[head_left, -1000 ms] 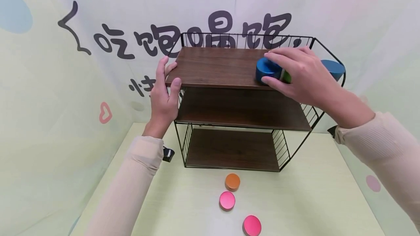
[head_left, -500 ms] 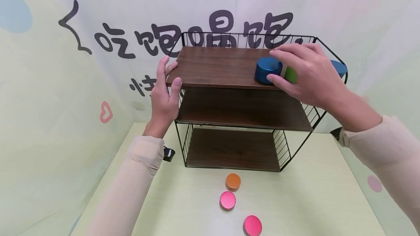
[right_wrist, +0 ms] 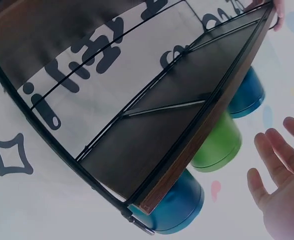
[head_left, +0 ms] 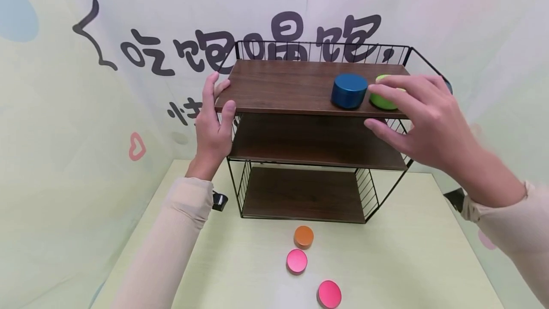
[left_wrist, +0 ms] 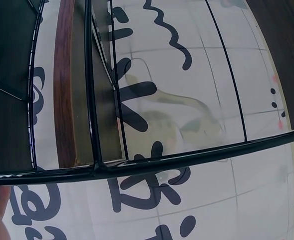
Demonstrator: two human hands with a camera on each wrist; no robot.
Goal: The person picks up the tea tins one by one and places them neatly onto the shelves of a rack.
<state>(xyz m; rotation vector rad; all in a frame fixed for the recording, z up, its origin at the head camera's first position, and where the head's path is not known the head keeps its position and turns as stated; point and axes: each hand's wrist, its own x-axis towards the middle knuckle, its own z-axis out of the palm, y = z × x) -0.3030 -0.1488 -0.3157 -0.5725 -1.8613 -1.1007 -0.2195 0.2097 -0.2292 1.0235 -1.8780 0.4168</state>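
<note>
A three-tier black wire rack with dark brown shelves stands in front of me in the head view. My left hand point(head_left: 214, 123) grips the left end of its top shelf point(head_left: 279, 85), thumb at the front edge. On that shelf sits a round blue tin point(head_left: 349, 90), and to its right a green tin point(head_left: 383, 101), partly covered by my right hand point(head_left: 433, 118). The right hand holds nothing, its fingers spread in front of the green tin. A second blue tin point(right_wrist: 179, 205) shows at the shelf's right end in the right wrist view, mostly hidden by the hand in the head view.
On the pale table point(head_left: 257, 271) before the rack lie an orange tin point(head_left: 303, 236) and two pink tins, one nearer the rack point(head_left: 297, 261) and one nearer me point(head_left: 329, 293). Black wire guards point(head_left: 364, 190) close the rack's sides. Behind hangs a printed white cloth point(head_left: 150, 8).
My right hand has let go of the blue tin and drawn back to the right and down, uncovering it and part of the green tin. The left hand has stayed on the shelf.
</note>
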